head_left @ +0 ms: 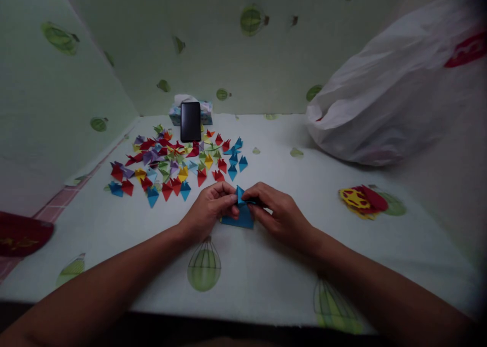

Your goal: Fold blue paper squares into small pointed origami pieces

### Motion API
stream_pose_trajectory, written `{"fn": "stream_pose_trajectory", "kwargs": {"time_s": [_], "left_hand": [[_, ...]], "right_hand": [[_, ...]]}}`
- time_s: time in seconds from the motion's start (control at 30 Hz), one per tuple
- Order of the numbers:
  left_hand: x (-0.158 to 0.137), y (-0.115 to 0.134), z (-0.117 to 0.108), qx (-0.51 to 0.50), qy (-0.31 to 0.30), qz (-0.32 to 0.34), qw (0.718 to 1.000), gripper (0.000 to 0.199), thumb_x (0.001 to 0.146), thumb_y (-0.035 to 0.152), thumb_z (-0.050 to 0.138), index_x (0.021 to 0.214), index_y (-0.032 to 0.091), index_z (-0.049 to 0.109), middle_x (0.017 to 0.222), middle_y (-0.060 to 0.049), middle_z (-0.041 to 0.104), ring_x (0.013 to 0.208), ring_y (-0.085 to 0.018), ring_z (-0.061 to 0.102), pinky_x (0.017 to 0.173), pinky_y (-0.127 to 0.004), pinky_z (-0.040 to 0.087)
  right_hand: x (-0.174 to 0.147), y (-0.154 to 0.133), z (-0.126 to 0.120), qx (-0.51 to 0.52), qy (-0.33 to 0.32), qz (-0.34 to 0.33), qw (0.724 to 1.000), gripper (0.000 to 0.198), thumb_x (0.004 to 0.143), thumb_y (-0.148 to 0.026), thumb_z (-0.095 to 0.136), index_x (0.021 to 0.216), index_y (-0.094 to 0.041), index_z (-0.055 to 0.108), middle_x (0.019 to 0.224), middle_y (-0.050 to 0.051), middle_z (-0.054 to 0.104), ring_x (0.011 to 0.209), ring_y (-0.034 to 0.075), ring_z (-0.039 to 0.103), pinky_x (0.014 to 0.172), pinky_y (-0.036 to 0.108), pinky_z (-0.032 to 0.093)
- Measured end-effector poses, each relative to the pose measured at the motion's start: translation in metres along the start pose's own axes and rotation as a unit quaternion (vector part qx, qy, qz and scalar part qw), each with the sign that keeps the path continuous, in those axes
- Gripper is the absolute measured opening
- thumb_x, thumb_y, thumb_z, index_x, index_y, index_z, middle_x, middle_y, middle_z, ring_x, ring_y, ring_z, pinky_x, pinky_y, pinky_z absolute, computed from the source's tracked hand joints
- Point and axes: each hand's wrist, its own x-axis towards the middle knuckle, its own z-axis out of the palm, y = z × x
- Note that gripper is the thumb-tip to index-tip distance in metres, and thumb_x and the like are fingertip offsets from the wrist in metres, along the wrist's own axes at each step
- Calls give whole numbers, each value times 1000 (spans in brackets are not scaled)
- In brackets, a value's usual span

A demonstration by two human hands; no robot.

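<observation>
Both hands (211, 207) (281, 212) pinched closed on blue paper (240, 193) — partly hidden, white bag (375, 101) cut off

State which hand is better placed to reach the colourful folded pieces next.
Probably the left hand: the folded pieces lie ahead and mostly leftward of it, farther from the right hand. Both hold blue paper, so the left would need to let go first.

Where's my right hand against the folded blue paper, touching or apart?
Touching. The head view shows the right hand with its fingertips pressed on the folded blue paper, no gap showing between them.
</observation>
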Motion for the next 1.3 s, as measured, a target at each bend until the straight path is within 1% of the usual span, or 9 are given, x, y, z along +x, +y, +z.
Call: {"fn": "stream_pose_trajectory", "kwargs": {"time_s": [0.23, 0.3, 0.5, 0.6, 0.7, 0.83, 0.93, 1.1, 1.3], "left_hand": [[0, -4, -1, -27, -35, -1, 999, 29, 74, 30, 82, 84, 16, 59, 58, 2, 67, 51, -9, 61, 55, -19, 49], [1, -4, -3, -25, -40, 2, 999, 28, 75, 30, 81, 84, 16, 59, 59, 1, 68, 52, -9, 62, 56, -19, 50], [3, -3, -5, -20, -54, 3, 998, 30, 74, 30, 82, 84, 15, 58, 59, 2, 68, 52, -10, 63, 56, -20, 51], [2, -2, -4, -18, -57, 3, 998, 31, 73, 30, 82, 85, 16, 57, 58, 2, 67, 52, -10, 63, 56, -20, 52], [1, -1, -3, -9, -48, 6, 999, 32, 74, 31, 82, 85, 16, 56, 60, 2, 68, 53, -10, 63, 57, -19, 52], [2, -2, -3, -2, -30, 20, 999, 32, 74, 31, 82, 86, 16, 57, 64, 1, 70, 58, -9, 65, 61, -19, 54], [2, -3, -2, -14, -19, 22, 999, 32, 73, 30, 83, 87, 15, 58, 66, 1, 69, 60, -9, 65, 63, -20, 55], [0, -4, 0, -8, -20, 37, 999, 26, 78, 30, 77, 90, 15, 60, 71, 2, 65, 64, -10, 64, 64, -22, 56], [-3, 1, 2, 107, 4, 66, 992, 23, 78, 30, 74, 89, 16, 59, 69, 4, 62, 59, -10, 61, 61, -22, 49]], "right_hand": [[-2, -2, 2, 58, 31, 107, 992, 15, 90, -6, 56, 96, -18, 61, 80, 0, 63, 60, 10, 59, 62, 25, 48], [-3, -2, 2, 72, 34, 116, 990, 12, 90, -7, 57, 93, -19, 61, 78, -1, 62, 60, 10, 58, 60, 24, 48], [-1, 2, 0, 81, 13, 84, 993, 10, 92, -17, 63, 82, -18, 61, 79, 2, 61, 68, 13, 57, 60, 25, 46], [1, 3, -2, 65, 3, 54, 996, 4, 90, -15, 65, 88, -18, 62, 82, 3, 62, 71, 14, 58, 63, 26, 47], [1, 1, -1, 50, 14, 19, 998, 10, 91, -9, 61, 86, -18, 62, 83, 3, 62, 78, 16, 60, 70, 28, 49], [-1, -4, 2, -4, 58, -3, 998, 12, 89, -9, 62, 83, -18, 63, 103, 10, 60, 91, 19, 62, 76, 32, 52], [-5, -5, 6, -35, 59, 5, 998, 11, 90, -9, 61, 83, -17, 64, 113, 13, 57, 91, 19, 61, 75, 34, 53], [-8, -4, 11, -26, 60, 28, 997, 12, 89, -6, 60, 85, -16, 64, 108, 12, 57, 91, 19, 62, 75, 33, 54], [-7, -8, 12, 6, 51, 14, 999, 7, 91, -12, 62, 86, -17, 66, 101, 10, 59, 89, 18, 62, 75, 31, 53]]}}
